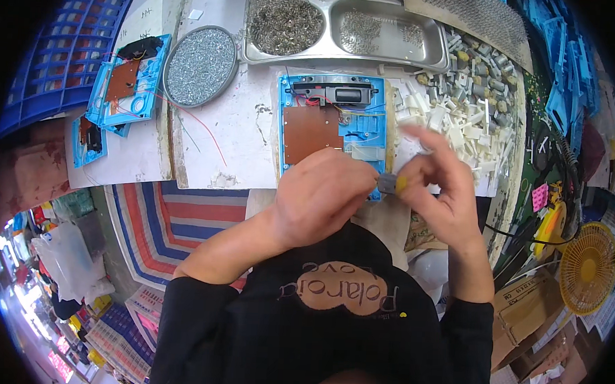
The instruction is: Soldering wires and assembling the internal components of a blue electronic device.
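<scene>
A small grey part with a yellow end (388, 183) is at the near right corner of a blue plastic housing (382, 133). My right hand (445, 191) pinches the part between thumb and forefinger, with its other fingers raised and slightly blurred. Fingers curled, my left hand (324, 196) reaches over the housing's near edge, its fingertips against the part's left end. Whatever else those fingers hold is hidden. Inside the housing lie a brown board (311, 134), a black speaker-like unit (346, 94) along the far side, and thin red and yellow wires.
Beyond the housing stands a metal tray (389, 62) of small screws or pins, with a round grey dish (202, 67) of small metal pieces to its left. White plastic parts (461, 130) and grey parts (491, 63) are heaped at right. More blue housings (144, 92) lie left.
</scene>
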A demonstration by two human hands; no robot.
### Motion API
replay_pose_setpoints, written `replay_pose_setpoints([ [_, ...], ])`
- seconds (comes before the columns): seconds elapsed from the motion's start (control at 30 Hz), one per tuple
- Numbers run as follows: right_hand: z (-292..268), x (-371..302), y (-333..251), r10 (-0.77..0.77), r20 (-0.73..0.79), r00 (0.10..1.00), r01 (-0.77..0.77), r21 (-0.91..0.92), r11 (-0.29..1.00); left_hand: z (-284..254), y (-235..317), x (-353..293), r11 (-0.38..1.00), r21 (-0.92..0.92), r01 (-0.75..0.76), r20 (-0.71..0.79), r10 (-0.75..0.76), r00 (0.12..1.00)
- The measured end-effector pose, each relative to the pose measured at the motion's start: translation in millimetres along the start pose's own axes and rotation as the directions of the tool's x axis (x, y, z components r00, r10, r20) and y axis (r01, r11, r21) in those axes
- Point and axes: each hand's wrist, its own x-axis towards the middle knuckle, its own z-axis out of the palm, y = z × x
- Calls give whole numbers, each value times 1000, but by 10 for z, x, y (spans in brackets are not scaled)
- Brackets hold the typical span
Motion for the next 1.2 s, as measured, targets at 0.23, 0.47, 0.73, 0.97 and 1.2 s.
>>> replay_pose_setpoints([
  [0.23,96,-14,-53,-139,40,989,143,-134,981,-104,27,24,991,-102,88,19,-86,996],
  [0.47,95,29,6,-495,103,862,499,-339,798,-144,21,13,981,-135,140,73,-131,989],
  [0.73,32,-28,61,-517,210,830,557,-358,749,-126,26,-48,979,-122,164,143,-146,979],
  [0.97,-17,-80,155,-542,127,831,543,-400,739,-196,-34,-26,858,-295,421,148,-394,907],
  [1.2,-193,-102,245,-557,-82,826,477,-424,770,-85,-329,422,862,506,13,116,-83,990],
])
